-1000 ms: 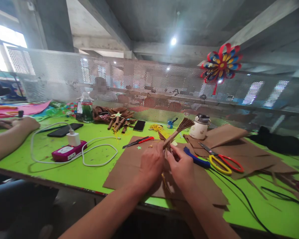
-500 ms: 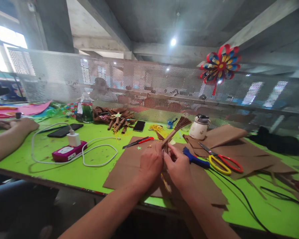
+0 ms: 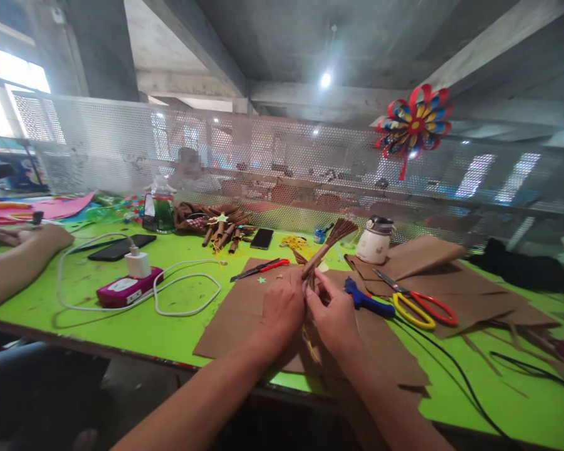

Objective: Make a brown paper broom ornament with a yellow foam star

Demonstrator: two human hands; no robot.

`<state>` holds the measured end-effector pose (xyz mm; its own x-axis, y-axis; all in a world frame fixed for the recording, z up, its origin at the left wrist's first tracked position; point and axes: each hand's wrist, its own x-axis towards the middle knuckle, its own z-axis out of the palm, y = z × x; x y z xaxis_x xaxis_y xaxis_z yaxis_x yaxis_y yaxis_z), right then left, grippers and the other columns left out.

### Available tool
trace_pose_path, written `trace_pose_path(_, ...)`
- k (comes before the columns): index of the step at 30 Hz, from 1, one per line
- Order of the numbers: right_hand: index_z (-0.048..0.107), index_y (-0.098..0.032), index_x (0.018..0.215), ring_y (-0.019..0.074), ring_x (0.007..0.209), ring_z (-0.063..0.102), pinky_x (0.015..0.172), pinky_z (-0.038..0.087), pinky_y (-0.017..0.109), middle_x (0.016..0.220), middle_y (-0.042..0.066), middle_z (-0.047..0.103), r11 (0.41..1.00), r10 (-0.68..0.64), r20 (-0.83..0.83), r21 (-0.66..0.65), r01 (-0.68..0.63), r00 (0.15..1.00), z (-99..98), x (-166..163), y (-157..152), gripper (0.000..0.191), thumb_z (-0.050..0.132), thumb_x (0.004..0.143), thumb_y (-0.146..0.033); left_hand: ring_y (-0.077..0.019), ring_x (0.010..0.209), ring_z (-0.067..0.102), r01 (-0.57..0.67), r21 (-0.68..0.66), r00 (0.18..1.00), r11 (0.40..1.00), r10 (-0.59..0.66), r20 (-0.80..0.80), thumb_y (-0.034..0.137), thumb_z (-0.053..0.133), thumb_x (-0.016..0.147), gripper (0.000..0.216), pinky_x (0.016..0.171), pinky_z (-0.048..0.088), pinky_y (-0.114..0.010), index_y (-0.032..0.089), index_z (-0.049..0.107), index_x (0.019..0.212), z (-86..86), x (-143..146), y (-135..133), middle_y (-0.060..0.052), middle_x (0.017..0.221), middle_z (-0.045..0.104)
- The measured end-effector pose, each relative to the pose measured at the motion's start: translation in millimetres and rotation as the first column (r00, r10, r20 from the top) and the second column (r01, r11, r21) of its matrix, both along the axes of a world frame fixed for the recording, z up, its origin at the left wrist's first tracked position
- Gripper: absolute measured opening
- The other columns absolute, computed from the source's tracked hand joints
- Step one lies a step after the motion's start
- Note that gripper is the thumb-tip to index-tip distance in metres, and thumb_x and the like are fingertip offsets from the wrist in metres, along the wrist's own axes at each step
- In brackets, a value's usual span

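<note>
Over brown paper sheets (image 3: 235,313), my left hand (image 3: 284,304) is closed round a small brown paper broom (image 3: 326,247), whose fringed end points up and to the right. My right hand (image 3: 333,307) has its thumb and fingers pressed together at the broom's lower part; what lies exactly between the fingertips is hidden. A yellow string (image 3: 310,344) hangs below the hands. Right of my right hand lies a blue glue gun (image 3: 366,300) with a black cord. Scissors (image 3: 416,304) with yellow and red handles rest beside it. A red-and-black utility knife (image 3: 261,268) lies left of the broom.
Several finished paper brooms (image 3: 223,228) are piled at the back. A cream-coloured jug (image 3: 375,241) stands behind more brown paper (image 3: 470,294). On the left are a purple power bank (image 3: 129,288), a white cable, a phone (image 3: 122,247) and another person's arm (image 3: 23,257).
The broom and both hands have shifted only very slightly. The grip looks the same, and the things on the table have not moved.
</note>
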<state>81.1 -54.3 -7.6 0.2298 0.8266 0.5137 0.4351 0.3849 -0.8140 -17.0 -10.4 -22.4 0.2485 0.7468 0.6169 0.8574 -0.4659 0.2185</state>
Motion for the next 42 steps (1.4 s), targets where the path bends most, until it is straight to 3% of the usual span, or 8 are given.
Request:
trace_pose_path(9, 0.047, -0.009, 0.131, 0.0156, 0.067, 0.06, 0.061, 0.051, 0.027, 0.081, 0.005, 0.063, 0.995, 0.1, -0.035, 0.018, -0.099, 0.994, 11.1, 4, -13, 0.058, 0.056, 0.079, -0.032, -0.0212, 0.079, 0.06, 0.072, -0.149, 0.966, 0.986, -0.032, 0.256, 0.027, 0.039, 0.092, 0.022, 0.072, 0.043, -0.033, 0.016, 0.054, 0.103, 1.2, -5, 3, -0.01, 0.09, 0.064)
trace_pose_path(13, 0.054, -0.014, 0.123, 0.0154, 0.069, 0.06, 0.06, 0.05, 0.028, 0.085, 0.006, 0.064, 0.988, 0.043, -0.06, 0.149, -0.034, 0.997, 30.0, 27, -13, 0.05, 0.06, 0.077, -0.034, -0.017, 0.073, 0.056, 0.344, -0.18, 0.79, 0.921, -0.181, 0.585, 0.029, 0.041, 0.09, 0.017, 0.069, 0.042, -0.03, 0.019, 0.054, 0.086, 1.9, -2, 11, -0.005, 0.081, 0.06)
trace_pose_path(17, 0.066, -0.012, 0.093, 0.0146, 0.057, 0.057, 0.049, 0.045, 0.026, 0.068, 0.003, 0.062, 0.996, 0.025, -0.206, 0.084, -0.007, 0.978, 41.0, 50, 3, 0.036, 0.064, 0.072, -0.041, -0.0124, 0.056, 0.049, 0.539, -0.221, 0.638, 0.813, -0.223, 0.737, 0.038, 0.039, 0.089, 0.03, 0.059, 0.04, -0.026, 0.019, 0.047, 0.068, 8.0, 0, 10, 0.0, 0.061, 0.05)
trace_pose_path(22, 0.063, -0.013, 0.061, 0.0116, 0.047, 0.049, 0.043, 0.038, 0.023, 0.051, 0.001, 0.057, 0.999, 0.026, -0.275, -0.033, -0.037, 0.961, 27.3, 56, 28, 0.032, 0.067, 0.066, -0.044, -0.0111, 0.054, 0.048, 0.718, -0.196, 0.415, 0.668, -0.185, 0.891, 0.053, 0.042, 0.086, 0.038, 0.054, 0.037, -0.024, 0.019, 0.045, 0.069, 12.1, -3, 5, 0.002, 0.059, 0.049)
trace_pose_path(28, 0.059, -0.015, 0.052, 0.0116, 0.046, 0.047, 0.044, 0.037, 0.023, 0.049, 0.0, 0.054, 0.987, 0.11, -0.166, -0.098, -0.128, 0.98, 5.2, 45, 37, 0.043, 0.064, 0.07, -0.054, -0.0107, 0.054, 0.049, 0.784, -0.165, 0.324, 0.599, -0.168, 0.931, 0.054, 0.044, 0.085, 0.037, 0.056, 0.039, -0.024, 0.018, 0.045, 0.075, 11.0, -3, 3, 0.003, 0.06, 0.049)
trace_pose_path(36, 0.067, -0.014, 0.072, 0.0169, 0.061, 0.057, 0.054, 0.042, 0.027, 0.063, 0.003, 0.064, 0.968, 0.216, -0.099, -0.109, -0.226, 0.971, -9.0, 36, 35, 0.038, 0.058, 0.078, -0.05, -0.0098, 0.057, 0.048, 0.838, -0.132, 0.243, 0.53, -0.144, 0.959, 0.057, 0.048, 0.083, 0.042, 0.059, 0.04, -0.023, 0.017, 0.047, 0.07, 8.9, 1, 5, 0.003, 0.062, 0.049)
trace_pose_path(39, 0.07, -0.013, 0.083, 0.0193, 0.072, 0.061, 0.06, 0.044, 0.029, 0.078, 0.007, 0.07, 0.949, 0.278, -0.119, -0.117, -0.292, 0.953, -8.3, 35, 31, 0.036, 0.059, 0.078, -0.047, -0.0092, 0.059, 0.046, 0.824, -0.123, 0.224, 0.553, -0.118, 0.967, 0.054, 0.054, 0.081, 0.039, 0.059, 0.037, -0.022, 0.016, 0.051, 0.072, 8.8, 0, 6, 0.002, 0.066, 0.05)
trace_pose_path(42, 0.069, -0.013, 0.089, 0.0194, 0.078, 0.061, 0.062, 0.045, 0.028, 0.085, 0.008, 0.071, 0.943, 0.269, -0.268, -0.123, -0.31, 0.925, -6.0, 36, 29, 0.037, 0.066, 0.072, -0.046, -0.009, 0.059, 0.044, 0.809, -0.122, 0.211, 0.575, -0.09, 0.973, 0.05, 0.058, 0.08, 0.036, 0.058, 0.036, -0.022, 0.015, 0.054, 0.074, 8.0, -2, 8, 0.001, 0.067, 0.051)
